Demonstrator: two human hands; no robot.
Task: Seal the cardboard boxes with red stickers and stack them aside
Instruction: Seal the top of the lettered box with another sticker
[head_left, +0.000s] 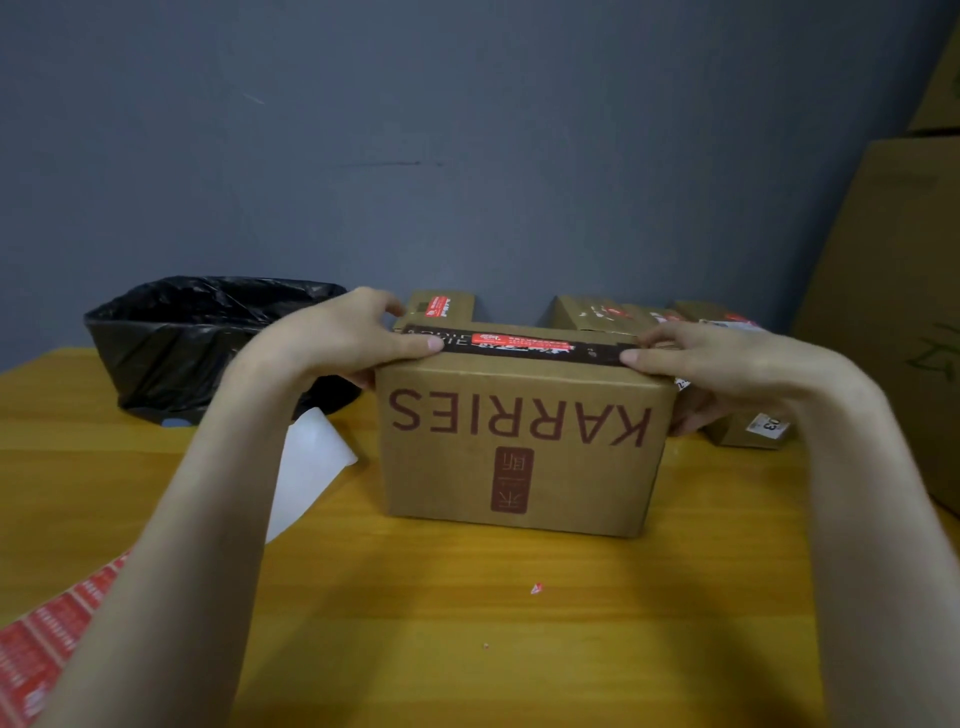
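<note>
The box (524, 452) is matt brown cardboard, its print a dull dark red. Along its top runs a dark tape (597, 354) with a slight gloss, and on that a smooth red sticker (522, 343). The table (467, 649) is smooth yellow wood grain with a soft sheen. At its far left corner the black plastic bag (197, 332) is thin, crinkled and shiny. The white sheet (306, 467) looks smooth. The wall (467, 130) is matt grey.

The cardboard box (519, 467) I hold says "KARRIES", upside down; the white label (768, 427) on a small box (732, 434) says "03".
</note>
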